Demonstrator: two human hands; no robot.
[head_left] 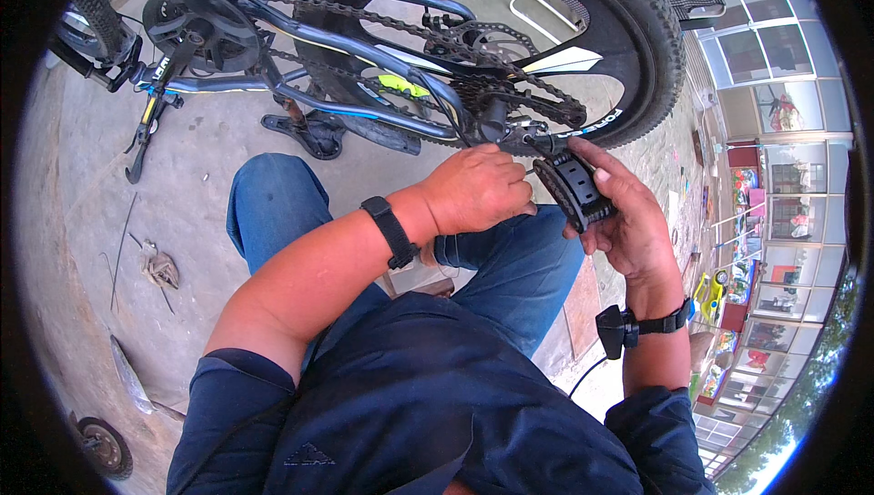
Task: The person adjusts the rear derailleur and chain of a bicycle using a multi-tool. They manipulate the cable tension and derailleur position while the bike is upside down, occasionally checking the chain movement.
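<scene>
My right hand [631, 211] holds a black folding bicycle multi-tool [575, 184], with the thumb on top and the fingers curled beneath it. Just left of the tool, my left hand [478, 187] has its fingers curled in. A thin dark rod shows between that hand and the tool; what the left fingers pinch is hidden. Both hands are close to the rear derailleur [495, 123] of a bicycle. Its chain [382, 19] runs from the chainring [198, 27] to the sprockets at the rear wheel [659, 44].
A black pedal [307, 133] hangs near my left knee. On the concrete floor at left lie a thin rod [123, 249], a crumpled rag [160, 269] and a flat blade [130, 372]. A small wheel [104, 447] stands at lower left. A windowed building [795, 167] is at right.
</scene>
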